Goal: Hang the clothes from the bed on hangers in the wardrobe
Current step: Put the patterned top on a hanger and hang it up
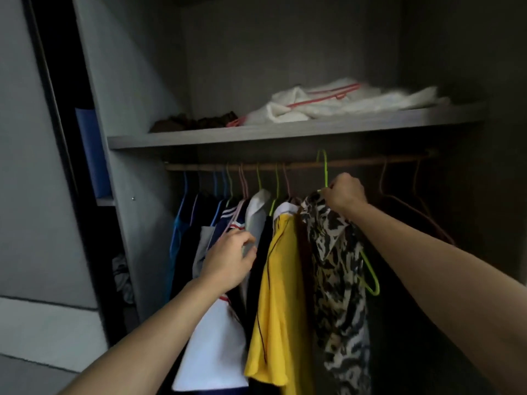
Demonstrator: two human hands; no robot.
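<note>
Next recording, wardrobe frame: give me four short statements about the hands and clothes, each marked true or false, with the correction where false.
1. The right hand grips the green hanger that carries the patterned garment. True.
2. The yellow shirt hangs to the right of the patterned garment. False: it hangs just to its left.
3. White fabric lies on the shelf above the rod. True.
4. The left hand reaches up onto the shelf. False: it is below the rod, among the hanging clothes left of the yellow shirt.

Grey wardrobe shelf [285,129] — white cloth [328,105], dark bundle [194,124]
</note>
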